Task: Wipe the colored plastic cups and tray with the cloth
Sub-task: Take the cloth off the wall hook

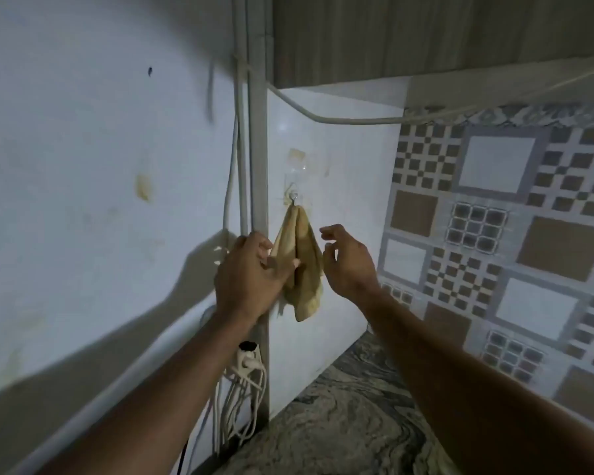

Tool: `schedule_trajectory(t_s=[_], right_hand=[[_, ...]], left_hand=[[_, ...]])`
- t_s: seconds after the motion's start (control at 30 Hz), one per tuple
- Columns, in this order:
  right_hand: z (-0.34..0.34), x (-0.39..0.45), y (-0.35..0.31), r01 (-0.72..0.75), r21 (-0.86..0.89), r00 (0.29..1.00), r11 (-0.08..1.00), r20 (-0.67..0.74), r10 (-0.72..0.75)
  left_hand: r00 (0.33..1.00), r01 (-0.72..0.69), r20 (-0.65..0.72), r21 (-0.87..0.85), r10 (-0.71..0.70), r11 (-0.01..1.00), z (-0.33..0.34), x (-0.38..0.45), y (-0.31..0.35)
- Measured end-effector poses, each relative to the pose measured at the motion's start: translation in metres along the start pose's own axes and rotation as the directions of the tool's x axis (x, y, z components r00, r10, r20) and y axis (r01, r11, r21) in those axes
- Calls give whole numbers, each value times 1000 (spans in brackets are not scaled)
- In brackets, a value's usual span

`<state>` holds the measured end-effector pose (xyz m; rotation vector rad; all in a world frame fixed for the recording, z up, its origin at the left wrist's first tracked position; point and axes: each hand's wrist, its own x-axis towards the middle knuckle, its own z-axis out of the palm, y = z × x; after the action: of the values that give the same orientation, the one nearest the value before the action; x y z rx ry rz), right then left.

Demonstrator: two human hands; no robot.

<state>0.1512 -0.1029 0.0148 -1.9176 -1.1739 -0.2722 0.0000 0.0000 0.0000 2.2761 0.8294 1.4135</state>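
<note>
Cloth [300,265]: hangs folded from a small hook [293,199] on the white wall panel, above the desk [350,413].
Left hand [251,279]: fingers pinched on the cloth's left fold, about midway down.
Right hand [348,258]: just beside the cloth, fingers apart and curled, holding nothing.
Handling: soft, light and limp, likely to sag and swing; best lifted near the top loop to clear the hook.
Edges: a pipe [256,166] and cables [244,382] close on the left.
Open room: free space to the right and down toward the desk.
Cups and tray: not in view.
</note>
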Motion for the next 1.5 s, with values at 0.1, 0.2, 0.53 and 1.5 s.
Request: schedule_trajectory(t_s=[0.1,0.2,0.53,1.5], right_hand=[[17,12,-7,-136,69,989,988,58,132],[30,20,-9,-250,70,967,966,65,246],[-7,41,-17,-199,208,956,958,-174,236],[-209,-142,23,-229,617,914,753,403,-52]], left_hand=[[1000,12,15,-1,-12,1000,10,1,-3],[1000,6,-8,-11,-6,1000,17,5,-9],[990,-100,-112,-162,82,982,6,19,-9],[681,-72,604,-508,414,859,-19,-9,124]])
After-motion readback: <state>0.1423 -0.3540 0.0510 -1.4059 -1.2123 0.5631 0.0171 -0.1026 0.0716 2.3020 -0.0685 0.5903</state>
